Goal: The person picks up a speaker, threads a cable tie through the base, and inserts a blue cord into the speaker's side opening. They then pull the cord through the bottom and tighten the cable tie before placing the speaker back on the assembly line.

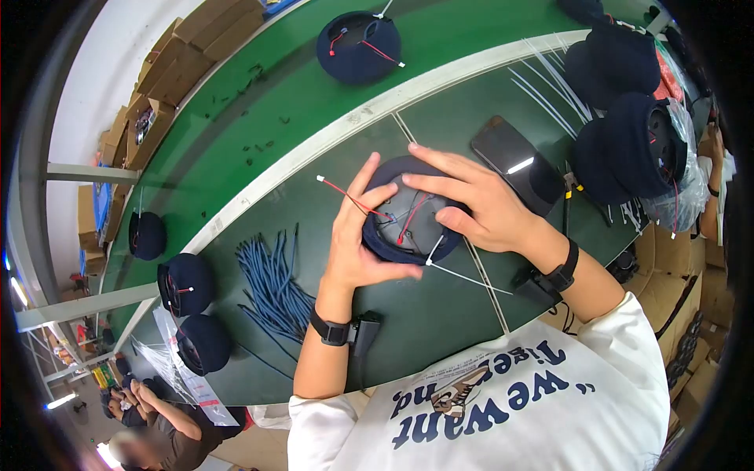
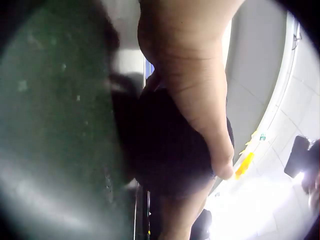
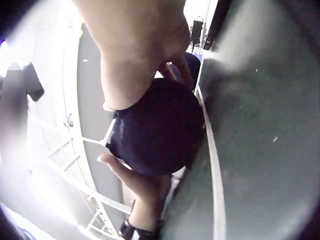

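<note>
Round navy fabric-covered piece with a grey inner face (image 1: 408, 216) gripped between both hands

In the head view, the piece is in front of the person's white shirt with dark lettering (image 1: 479, 400), over a dark green table (image 1: 440, 310). The left hand (image 1: 353, 235) grips its left side, the thumb along the near rim and one fingertip reaching the inner face. The right hand (image 1: 495, 204) holds the far and right side, long fingers spread over the rim, thumb bent inward. A thin red wire with a white connector (image 1: 336, 187) sticks out to the left; a thin white plastic tie (image 1: 471, 279) trails from the near rim. Left of the hands lies a bundle of slim dark-blue tubes (image 1: 271, 282); to the right, a flat black glossy slab (image 1: 510, 157).

In the left wrist view, the left thumb presses against the edge of the dark piece; the other left fingers cannot be made out.

In the right wrist view, the navy side of the piece sits between the two hands, the right above and the left thumb below, with the white tie jutting out from it. Whether the piece touches the table cannot be told.
</note>
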Available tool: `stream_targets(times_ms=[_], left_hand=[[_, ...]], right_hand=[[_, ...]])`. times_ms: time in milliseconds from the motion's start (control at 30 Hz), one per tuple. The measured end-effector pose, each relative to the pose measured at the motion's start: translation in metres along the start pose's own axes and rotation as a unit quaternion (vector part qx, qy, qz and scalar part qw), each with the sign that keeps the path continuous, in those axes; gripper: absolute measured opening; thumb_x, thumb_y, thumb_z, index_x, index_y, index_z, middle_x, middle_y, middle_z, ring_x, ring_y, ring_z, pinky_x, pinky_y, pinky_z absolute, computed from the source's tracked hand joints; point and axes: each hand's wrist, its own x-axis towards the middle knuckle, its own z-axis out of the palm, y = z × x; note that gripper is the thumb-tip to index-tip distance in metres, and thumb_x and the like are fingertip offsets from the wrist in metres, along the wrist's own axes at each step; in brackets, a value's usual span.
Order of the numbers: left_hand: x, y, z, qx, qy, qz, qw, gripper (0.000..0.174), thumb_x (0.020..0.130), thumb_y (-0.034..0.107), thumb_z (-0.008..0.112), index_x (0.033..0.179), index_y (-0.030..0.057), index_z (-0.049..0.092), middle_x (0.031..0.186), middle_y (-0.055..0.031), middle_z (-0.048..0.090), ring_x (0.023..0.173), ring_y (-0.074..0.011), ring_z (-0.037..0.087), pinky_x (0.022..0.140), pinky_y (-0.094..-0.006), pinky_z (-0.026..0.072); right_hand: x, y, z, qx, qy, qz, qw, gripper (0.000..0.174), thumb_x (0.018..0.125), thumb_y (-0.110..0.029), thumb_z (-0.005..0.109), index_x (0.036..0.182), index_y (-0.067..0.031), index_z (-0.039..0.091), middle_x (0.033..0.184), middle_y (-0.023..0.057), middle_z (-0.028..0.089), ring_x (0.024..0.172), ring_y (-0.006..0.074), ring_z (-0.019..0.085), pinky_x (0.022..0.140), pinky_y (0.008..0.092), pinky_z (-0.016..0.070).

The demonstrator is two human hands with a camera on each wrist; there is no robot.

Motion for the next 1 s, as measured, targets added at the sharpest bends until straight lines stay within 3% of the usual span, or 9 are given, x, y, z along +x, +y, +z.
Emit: stream_targets(times_ms=[67,133,267,333,367,400,500,633,1000], left_hand=[[-0.003,0.007,0.016,-0.153,0.087,-0.061,0.982,0.113,0.07,0.064,0.091,0.154,0.002,0.048,0.165,-0.0287,0.04,0.152,-0.0426,0.042,0.124,-0.0525,0.0335],[-0.001,0.005,0.012,-0.129,0.06,-0.112,0.984,0.106,0.076,0.06,0.087,0.154,0.0009,0.047,0.164,-0.0284,0.041,0.151,-0.0423,0.042,0.124,-0.0518,0.0338],[-0.003,0.008,0.016,-0.083,0.075,-0.135,0.984,0.091,0.082,0.052,0.083,0.15,0.0017,0.049,0.157,-0.0266,0.047,0.145,-0.0408,0.049,0.119,-0.0509,0.0387],[-0.004,0.008,0.017,-0.033,0.173,-0.067,0.982,0.084,0.079,0.053,0.086,0.139,0.0039,0.054,0.146,-0.0224,0.053,0.133,-0.0381,0.055,0.11,-0.0495,0.0444],[-0.006,0.005,0.017,0.009,0.248,0.002,0.969,0.08,0.076,0.054,0.087,0.132,0.0054,0.057,0.138,-0.0196,0.056,0.125,-0.0361,0.058,0.104,-0.0484,0.0468],[-0.009,0.005,0.016,0.05,0.318,0.071,0.944,0.075,0.074,0.054,0.089,0.125,0.0069,0.06,0.13,-0.0167,0.059,0.118,-0.0341,0.06,0.098,-0.0473,0.0491],[-0.003,0.04,0.01,0.196,0.131,0.138,0.962,0.066,0.067,0.054,0.095,0.108,0.0129,0.062,0.112,-0.009,0.058,0.1,-0.0287,0.059,0.085,-0.0427,0.0455],[-0.005,0.043,0.016,0.215,0.029,0.127,0.968,0.046,0.067,0.041,0.094,0.107,0.0262,0.076,0.116,-0.0047,0.06,0.102,-0.0282,0.061,0.09,-0.0452,0.039],[-0.013,0.043,0.03,0.244,0.083,0.127,0.958,0.021,0.069,0.023,0.091,0.086,0.0269,0.079,0.109,-0.0056,0.048,0.106,-0.0308,0.049,0.09,-0.0468,0.0396]], right_hand=[[0.0,0.004,0.0,0.093,0.02,0.016,0.995,0.058,0.105,-0.03,0.061,0.159,-0.0134,0.05,0.165,0.0216,0.043,0.147,0.0415,0.046,0.121,0.0465,0.0365],[-0.004,0.011,0.007,0.188,0.043,0.043,0.98,0.065,0.105,-0.031,0.061,0.163,-0.0107,0.042,0.166,0.0223,0.04,0.15,0.0402,0.044,0.123,0.0469,0.0335],[-0.004,-0.004,0.006,0.112,0.047,0.078,0.99,0.061,0.097,-0.03,0.072,0.148,-0.0033,0.052,0.164,0.0231,0.041,0.151,0.0416,0.042,0.121,0.0487,0.0347],[-0.01,-0.017,-0.004,0.062,0.09,0.069,0.992,0.05,0.092,-0.029,0.078,0.132,-0.0038,0.06,0.163,0.0229,0.042,0.151,0.0439,0.041,0.12,0.0501,0.0351],[-0.012,-0.03,-0.012,0.077,0.084,0.052,0.992,0.035,0.088,-0.028,0.084,0.108,-0.008,0.064,0.162,0.0226,0.044,0.151,0.0487,0.04,0.118,0.0529,0.0374],[-0.011,-0.051,-0.02,0.012,0.03,0.047,0.998,0.031,0.088,-0.028,0.084,0.104,-0.0081,0.065,0.162,0.0222,0.044,0.151,0.0506,0.039,0.118,0.0542,0.0384],[-0.021,-0.072,-0.016,-0.052,-0.053,0.041,0.996,0.025,0.088,-0.024,0.084,0.096,-0.0069,0.066,0.161,0.0214,0.045,0.152,0.0543,0.036,0.117,0.0571,0.0397],[-0.026,-0.063,-0.018,0.003,-0.059,0.052,0.997,0.018,0.09,-0.013,0.081,0.095,-0.0052,0.065,0.161,0.0212,0.046,0.155,0.0544,0.03,0.119,0.0581,0.039],[-0.031,-0.046,-0.034,0.153,-0.038,0.095,0.983,0.016,0.087,0.006,0.069,0.081,-0.0031,0.057,0.155,0.0275,0.053,0.153,0.0499,0.038,0.122,0.0522,0.0395]])
